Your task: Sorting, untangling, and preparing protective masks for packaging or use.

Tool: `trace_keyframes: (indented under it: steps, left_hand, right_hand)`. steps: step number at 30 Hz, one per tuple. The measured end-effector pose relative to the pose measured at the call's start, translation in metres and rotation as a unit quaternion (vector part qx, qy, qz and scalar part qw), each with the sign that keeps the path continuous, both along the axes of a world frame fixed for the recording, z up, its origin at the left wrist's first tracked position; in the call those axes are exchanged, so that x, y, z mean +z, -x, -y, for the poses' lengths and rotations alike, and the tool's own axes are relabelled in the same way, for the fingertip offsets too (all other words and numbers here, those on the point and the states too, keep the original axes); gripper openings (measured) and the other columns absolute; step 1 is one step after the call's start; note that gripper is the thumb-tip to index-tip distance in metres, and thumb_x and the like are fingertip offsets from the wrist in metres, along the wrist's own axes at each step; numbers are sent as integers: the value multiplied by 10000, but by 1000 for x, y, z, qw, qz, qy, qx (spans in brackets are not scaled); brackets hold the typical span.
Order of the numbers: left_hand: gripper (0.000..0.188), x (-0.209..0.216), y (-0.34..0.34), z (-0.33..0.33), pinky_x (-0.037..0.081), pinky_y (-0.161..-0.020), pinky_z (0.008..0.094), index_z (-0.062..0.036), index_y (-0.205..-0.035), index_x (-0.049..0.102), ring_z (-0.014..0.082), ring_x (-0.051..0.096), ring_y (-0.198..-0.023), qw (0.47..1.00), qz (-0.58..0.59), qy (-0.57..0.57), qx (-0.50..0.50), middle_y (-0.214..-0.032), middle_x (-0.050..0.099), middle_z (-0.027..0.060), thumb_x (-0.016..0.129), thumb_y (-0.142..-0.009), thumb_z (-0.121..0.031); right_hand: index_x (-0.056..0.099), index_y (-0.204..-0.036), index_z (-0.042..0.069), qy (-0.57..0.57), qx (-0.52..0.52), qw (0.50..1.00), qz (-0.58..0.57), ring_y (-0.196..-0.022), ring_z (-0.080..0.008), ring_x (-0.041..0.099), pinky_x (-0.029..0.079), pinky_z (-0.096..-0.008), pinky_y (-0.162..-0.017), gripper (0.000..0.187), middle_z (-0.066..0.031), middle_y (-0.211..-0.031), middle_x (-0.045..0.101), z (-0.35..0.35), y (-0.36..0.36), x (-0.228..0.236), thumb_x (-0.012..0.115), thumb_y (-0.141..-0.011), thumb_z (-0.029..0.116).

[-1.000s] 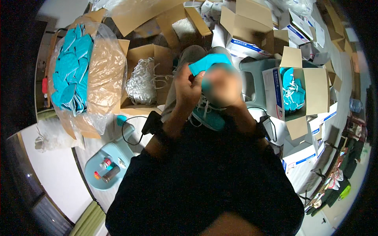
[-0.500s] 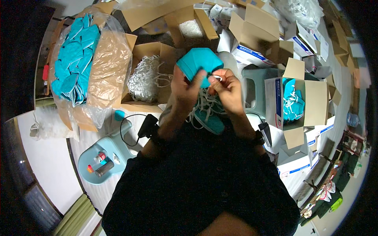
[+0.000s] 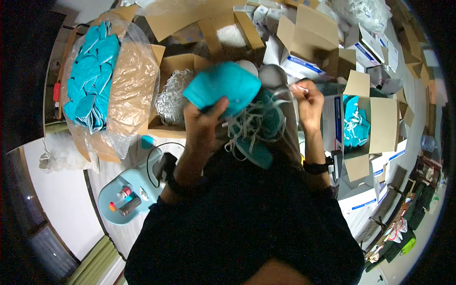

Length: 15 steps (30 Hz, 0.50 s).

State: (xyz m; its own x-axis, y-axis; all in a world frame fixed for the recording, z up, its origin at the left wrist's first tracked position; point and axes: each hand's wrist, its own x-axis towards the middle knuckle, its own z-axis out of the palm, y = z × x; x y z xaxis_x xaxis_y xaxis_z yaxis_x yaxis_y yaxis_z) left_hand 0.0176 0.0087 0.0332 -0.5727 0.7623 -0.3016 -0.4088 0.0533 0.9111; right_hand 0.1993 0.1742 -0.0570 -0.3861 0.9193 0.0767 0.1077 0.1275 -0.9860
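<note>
A teal face mask (image 3: 232,85), smeared by motion, is held up over my lap in my left hand (image 3: 204,116), whose thumb presses against its lower edge. Off to the right, apart from the mask, my right hand (image 3: 308,102) has its fingers pinched together. A small white piece (image 3: 299,89) shows at those fingertips; it looks like strap, but it is too small to be sure. Below the raised mask, more teal masks (image 3: 254,151) with tangled white straps (image 3: 242,126) lie on my lap.
Left stands a plastic-lined box of stacked teal masks (image 3: 95,61), beside a carton of white straps (image 3: 173,102). To the right, an open carton (image 3: 382,116) holds strapped masks. A light-blue stool (image 3: 107,202) carries bottles. Several open cartons (image 3: 311,31) crowd the far side.
My hands have come apart: the left has moved left with the mask, the right has swung out to the right. More of the masks on my lap now shows.
</note>
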Motion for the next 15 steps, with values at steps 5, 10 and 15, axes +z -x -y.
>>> trace_keyframes:
  steps: [5,10,15]
  left_hand:
    - [501,-16,8,-17,499,-808,323,-15,-1220,491,201,592,-972,996,56,30,-56,-1094,585,94,712,-795,-162]
    - [663,-49,5,-20,472,-864,385,-2,-1276,442,300,525,-1069,985,-166,38,-36,-1235,473,165,761,-754,-258]
    - [604,-67,5,-15,454,-873,455,-40,-1219,520,390,509,-1071,794,-595,104,-64,-1225,481,214,756,-744,-330]
  right_hand:
    - [595,-1086,37,219,198,937,-185,-762,-80,538,440,-228,-709,232,-5,-949,619,44,37,39,637,-881,138]
    - [598,-1038,3,225,208,941,-147,-687,-102,556,470,-245,-612,201,-38,-853,616,57,45,25,625,-885,131]
    - [625,-1098,-6,286,154,940,-103,-911,-75,551,423,-242,-849,254,-16,-1026,648,59,42,25,650,-869,99]
